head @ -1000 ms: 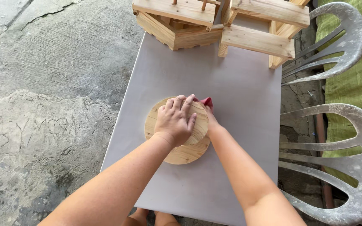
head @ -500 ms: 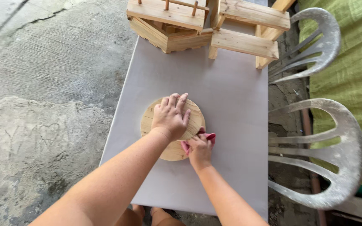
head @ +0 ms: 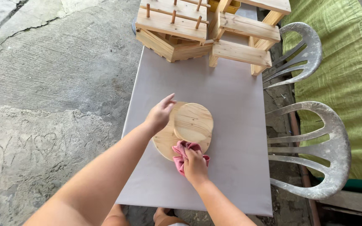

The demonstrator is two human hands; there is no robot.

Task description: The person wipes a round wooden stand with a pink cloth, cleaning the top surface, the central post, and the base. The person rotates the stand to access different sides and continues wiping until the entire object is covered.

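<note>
A round pale wooden disc [head: 193, 122] lies over a larger round wooden board [head: 163, 144] in the middle of the grey table [head: 231, 92]. My left hand [head: 160, 115] grips the disc's left edge, and the disc looks slightly lifted or shifted to the right of the board. Against the near edge of the round pieces, my right hand [head: 195, 165] presses a bunched pink cloth [head: 181, 150].
Slatted wooden racks with pegs [head: 172, 25] and a wooden frame [head: 241, 39] stand at the table's far end. Two worn grey plastic chairs [head: 323, 146] [head: 304, 46] stand along the right side, with a green cloth [head: 344, 83] behind them. Concrete floor [head: 51, 83] lies to the left.
My left hand left the top of the round wood and now holds its left edge, exposing a second disc. My right hand with the cloth came round from the far side to the near edge.
</note>
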